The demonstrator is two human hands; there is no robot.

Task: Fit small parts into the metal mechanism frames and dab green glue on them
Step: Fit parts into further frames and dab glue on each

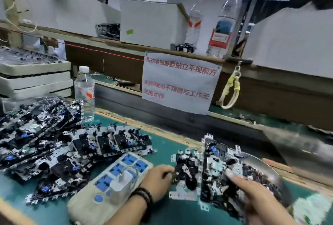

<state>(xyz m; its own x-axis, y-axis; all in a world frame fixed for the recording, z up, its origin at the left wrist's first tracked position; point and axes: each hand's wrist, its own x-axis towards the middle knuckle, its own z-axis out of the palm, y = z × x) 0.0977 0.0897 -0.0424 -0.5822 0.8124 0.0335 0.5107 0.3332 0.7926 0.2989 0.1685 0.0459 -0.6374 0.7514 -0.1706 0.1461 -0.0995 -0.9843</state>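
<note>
Down on the green work mat (158, 140), both hands were in among the metal. The left hand (158, 179), a dark beaded bracelet (144, 197) on its wrist, sat with fingers curled, pinching the left edge of a mechanism frame (185, 174) that lay flat on the mat. Just beside it, the right hand (252, 192) gripped a second mechanism frame (216, 170), thumb across its face, holding it tilted up on edge and touching the flat one. Behind the right hand was a round metal dish (264, 167) with dark small parts in it, though blur hid what they were. To the left, a white power strip (115, 179) with blue sockets lay by the left wrist, a white charger plugged into it. Beyond that, a row of frames (111, 143) stood lined up on the mat, with a bigger heap of frames (36, 134) piled at far left. A clear water bottle (84, 93) stood upright behind the heap, and a paper notice (180, 82) with red print hung from the shelf ahead.
</note>
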